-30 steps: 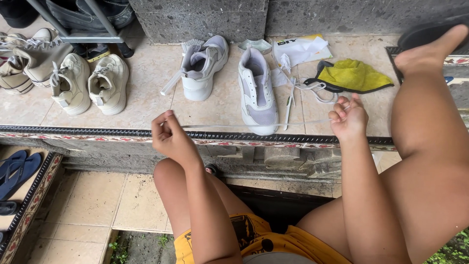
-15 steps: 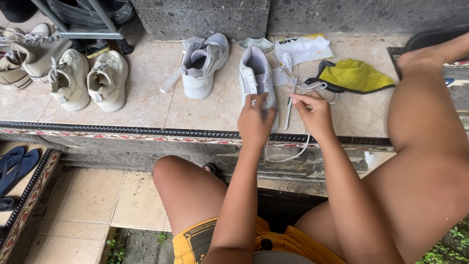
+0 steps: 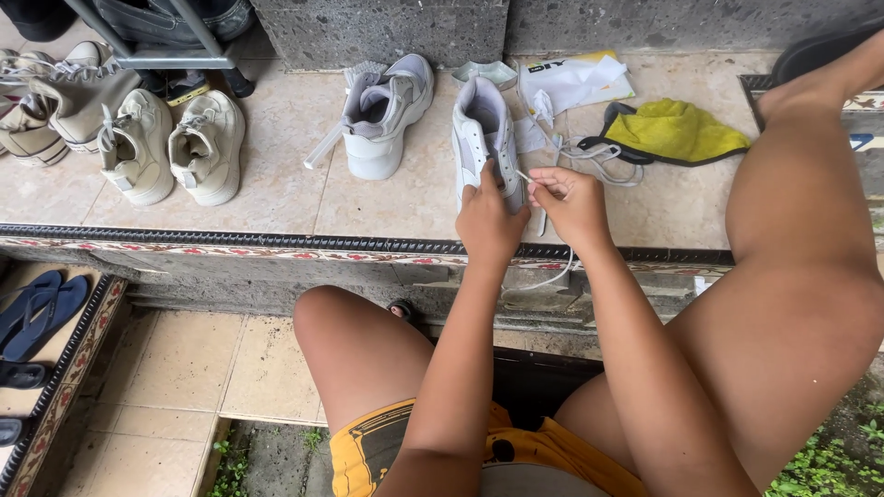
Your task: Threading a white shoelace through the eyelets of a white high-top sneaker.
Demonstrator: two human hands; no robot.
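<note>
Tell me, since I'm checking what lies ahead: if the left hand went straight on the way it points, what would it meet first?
The left hand points up and away, already resting on the near end of a white shoe. Going on, it would slide along that shoe first; beyond lies a small pale insole, though depth is hard to judge.

Both hands have been brought forward from above the step edge onto the near white sneaker (image 3: 483,147): a second ago they were held apart and short of it, the left hand (image 3: 490,221) well to the left of the sneaker, the right hand (image 3: 573,202) to its right. The left hand is now laid against the sneaker's near end, and the right hand has been closed in just beside it, fingers pinched on a white lace (image 3: 543,138). A loop of that lace, first seen half a second ago, is hung below the sneaker over the step edge.
</note>
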